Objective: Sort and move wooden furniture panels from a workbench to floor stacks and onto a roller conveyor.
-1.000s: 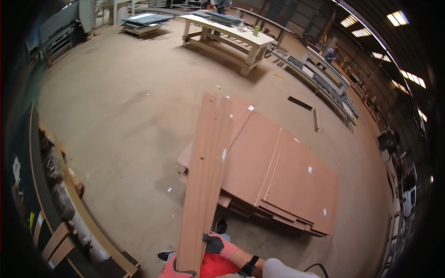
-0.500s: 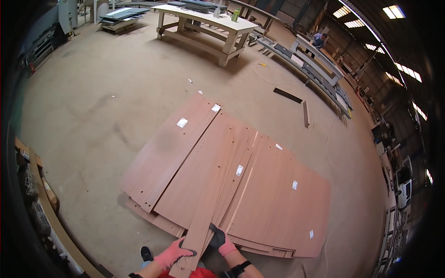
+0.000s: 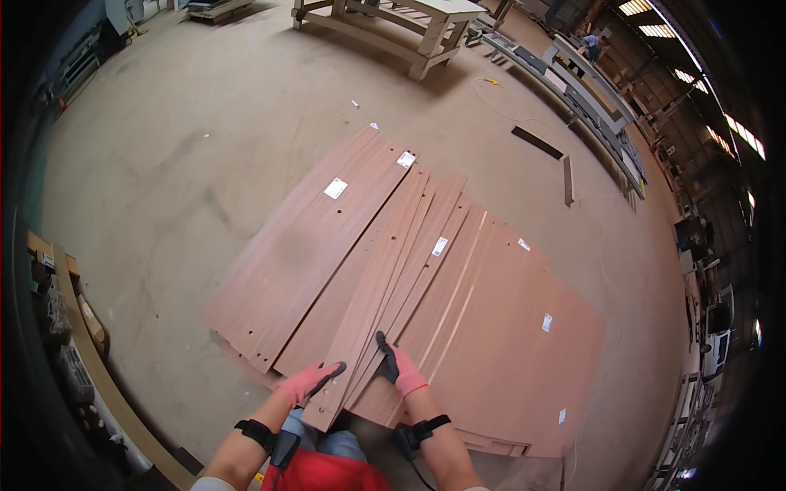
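two hands (image 3: 309,380) (image 3: 397,368) grip narrow board (image 3: 378,307); white labels (image 3: 335,188).

Bare concrete floor (image 3: 188,164) lies open left of the stacked boards (image 3: 458,311).

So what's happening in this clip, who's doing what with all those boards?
A person in pink and black work gloves is bent over a pile of reddish-brown wooden panels spread on a workshop's concrete floor. The left hand and right hand grip the two sides of the near end of a long narrow board, which lies flat on top of the pile. Several panels carry small white stickers. A wooden workbench stands farther back.
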Demonstrator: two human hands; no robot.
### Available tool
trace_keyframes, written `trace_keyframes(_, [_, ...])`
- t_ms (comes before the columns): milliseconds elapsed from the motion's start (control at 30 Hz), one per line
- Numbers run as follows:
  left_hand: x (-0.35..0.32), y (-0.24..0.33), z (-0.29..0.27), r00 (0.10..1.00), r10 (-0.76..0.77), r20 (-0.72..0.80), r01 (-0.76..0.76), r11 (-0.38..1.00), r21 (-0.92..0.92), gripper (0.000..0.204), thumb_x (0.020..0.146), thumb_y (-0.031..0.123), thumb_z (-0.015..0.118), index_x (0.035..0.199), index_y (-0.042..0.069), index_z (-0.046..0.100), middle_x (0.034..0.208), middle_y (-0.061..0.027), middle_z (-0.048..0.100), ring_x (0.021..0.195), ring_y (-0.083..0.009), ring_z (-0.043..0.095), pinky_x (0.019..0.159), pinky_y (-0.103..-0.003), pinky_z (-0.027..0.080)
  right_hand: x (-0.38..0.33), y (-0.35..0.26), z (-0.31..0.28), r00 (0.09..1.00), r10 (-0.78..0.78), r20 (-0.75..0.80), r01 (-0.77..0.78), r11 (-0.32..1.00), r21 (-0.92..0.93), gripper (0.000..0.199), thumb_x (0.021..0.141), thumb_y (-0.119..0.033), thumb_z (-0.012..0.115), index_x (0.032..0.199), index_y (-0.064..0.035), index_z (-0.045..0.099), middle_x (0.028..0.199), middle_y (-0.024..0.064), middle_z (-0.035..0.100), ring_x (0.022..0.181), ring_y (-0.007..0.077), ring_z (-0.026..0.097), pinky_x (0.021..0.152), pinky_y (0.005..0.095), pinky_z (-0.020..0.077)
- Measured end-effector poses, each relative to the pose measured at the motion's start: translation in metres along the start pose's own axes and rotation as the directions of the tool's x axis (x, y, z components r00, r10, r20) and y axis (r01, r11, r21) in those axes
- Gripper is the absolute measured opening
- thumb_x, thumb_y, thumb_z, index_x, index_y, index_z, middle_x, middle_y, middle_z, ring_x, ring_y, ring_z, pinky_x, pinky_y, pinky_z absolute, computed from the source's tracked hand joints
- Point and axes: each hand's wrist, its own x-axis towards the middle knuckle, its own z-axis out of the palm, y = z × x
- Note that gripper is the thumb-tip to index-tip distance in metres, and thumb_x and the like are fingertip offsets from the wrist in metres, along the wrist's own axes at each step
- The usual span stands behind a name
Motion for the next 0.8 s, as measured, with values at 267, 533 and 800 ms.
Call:
trace_keyframes(267, [-0.035, -0.011, -0.050, 0.687, 0.656, -0.313, -0.289, 0.642, 0.711, 0.077, 0.073, 0.036, 0.072, 0.135, 0.001, 0.042, 0.136, -0.0267, 0.040, 0.129, -0.0419, 0.036, 0.108, -0.049, 0.028, -0.071, -0.025, 0.014, 0.714, -0.601, -0.359, 0.135, 0.622, -0.772, 0.062, 0.085, -0.027, 0.066, 0.134, -0.0001, 0.040, 0.116, 0.0199, 0.054, 0.102, 0.0297, 0.058, 0.082, 0.0419, 0.0499])
trace_keyframes(533, [-0.033, -0.073, -0.057, 0.756, 0.560, -0.338, 0.030, 0.486, 0.873, 0.090, 0.073, 0.049, 0.070, 0.139, -0.002, 0.035, 0.140, -0.0363, 0.028, 0.132, -0.0517, 0.023, 0.111, -0.060, 0.010, 0.010, -0.038, 0.072, 0.688, -0.724, 0.043, 0.016, -0.044, -0.999, 0.072, 0.086, -0.039, 0.059, 0.142, -0.0012, 0.034, 0.146, 0.0233, 0.032, 0.137, 0.0382, 0.025, 0.114, 0.0503, 0.0089])
trace_keyframes(800, [0.007, -0.045, -0.033, 0.764, 0.645, 0.009, -0.133, 0.145, 0.980, 0.064, 0.082, 0.048, 0.060, 0.131, 0.009, 0.048, 0.124, -0.0255, 0.044, 0.121, -0.0439, 0.037, 0.107, -0.063, 0.015, 0.022, -0.047, 0.061, 0.795, -0.584, 0.164, -0.031, -0.308, -0.951, 0.073, 0.085, -0.046, 0.057, 0.140, -0.0016, 0.038, 0.143, 0.0179, 0.038, 0.136, 0.0338, 0.029, 0.115, 0.0510, 0.0093])
